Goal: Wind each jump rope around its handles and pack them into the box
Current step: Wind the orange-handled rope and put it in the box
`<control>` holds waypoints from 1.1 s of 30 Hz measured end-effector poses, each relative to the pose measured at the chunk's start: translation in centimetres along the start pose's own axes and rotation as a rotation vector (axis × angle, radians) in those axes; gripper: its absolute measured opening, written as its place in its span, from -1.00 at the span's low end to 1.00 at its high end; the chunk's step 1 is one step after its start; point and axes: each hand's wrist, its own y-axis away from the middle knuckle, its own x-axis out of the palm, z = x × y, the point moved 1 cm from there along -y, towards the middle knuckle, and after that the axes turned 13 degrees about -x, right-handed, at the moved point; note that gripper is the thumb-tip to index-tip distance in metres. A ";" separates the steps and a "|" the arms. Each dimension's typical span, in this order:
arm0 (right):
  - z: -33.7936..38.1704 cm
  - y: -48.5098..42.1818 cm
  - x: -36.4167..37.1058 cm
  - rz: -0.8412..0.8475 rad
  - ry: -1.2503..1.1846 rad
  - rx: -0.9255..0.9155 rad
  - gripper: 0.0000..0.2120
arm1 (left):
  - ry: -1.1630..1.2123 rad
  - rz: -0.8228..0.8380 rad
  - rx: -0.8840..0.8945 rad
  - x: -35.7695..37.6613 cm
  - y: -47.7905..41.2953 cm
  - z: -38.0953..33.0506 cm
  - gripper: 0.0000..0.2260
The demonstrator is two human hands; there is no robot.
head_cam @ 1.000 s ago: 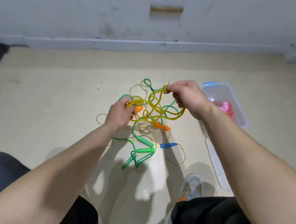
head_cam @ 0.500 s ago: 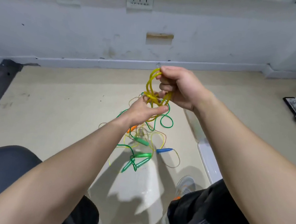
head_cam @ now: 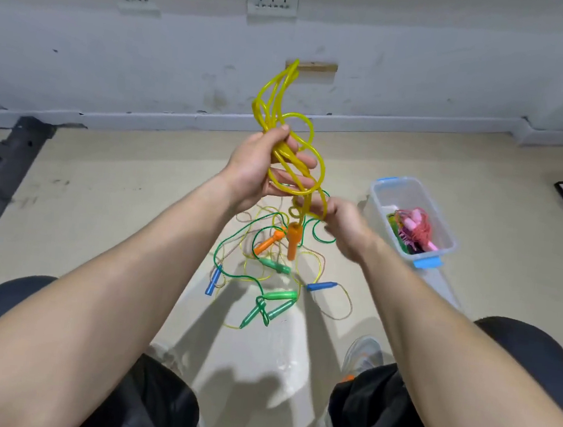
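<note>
Left hand gripped yellow rope coils, left of box; right hand blurred, grip unclear. Winding in hand; next move: catch dangling orange handle.

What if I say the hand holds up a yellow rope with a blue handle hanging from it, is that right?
Not quite: the head view shows the left hand holding up the yellow rope with an orange handle hanging from it, not blue.

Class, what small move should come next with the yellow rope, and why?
Probably bring the right hand to the dangling orange handle and grasp it: the left hand grips the yellow rope in loose loops, not yet wound round its handles.
</note>
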 end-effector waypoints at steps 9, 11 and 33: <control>-4.0 0.4 1.9 0.146 -0.091 0.087 -0.36 | 0.292 -0.148 0.032 -3.6 -2.4 0.2 -0.77; -4.2 0.5 0.7 0.125 0.060 0.007 -0.52 | 0.322 -0.221 0.036 -4.8 -3.0 0.3 -0.77; 3.3 -2.9 -0.7 0.006 -0.312 -0.107 -0.81 | -0.621 -0.045 0.063 -4.0 -6.8 10.9 -0.66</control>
